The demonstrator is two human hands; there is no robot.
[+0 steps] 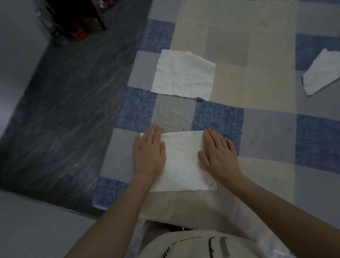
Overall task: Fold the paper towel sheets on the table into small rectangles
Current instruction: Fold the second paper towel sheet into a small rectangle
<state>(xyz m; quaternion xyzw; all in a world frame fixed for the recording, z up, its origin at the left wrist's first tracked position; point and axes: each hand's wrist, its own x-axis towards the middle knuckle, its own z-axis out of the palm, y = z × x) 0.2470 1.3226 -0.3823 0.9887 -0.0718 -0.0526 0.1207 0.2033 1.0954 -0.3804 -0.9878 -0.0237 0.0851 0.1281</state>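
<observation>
Head view, lower centre: near paper towel sheet [181,161] flat on checked cloth [318,137], my left hand [149,153] and right hand [217,152] spread, palms pressing its side edges. Second sheet [183,75] above, mid-frame, crumpled. Third sheet [327,70] right edge, possibly part-folded; dim light, unsure. Risk: thin paper tears or creases skew if my palms slide unevenly. Cloth edge and dark floor [61,106] close on left; open room right and above.
</observation>
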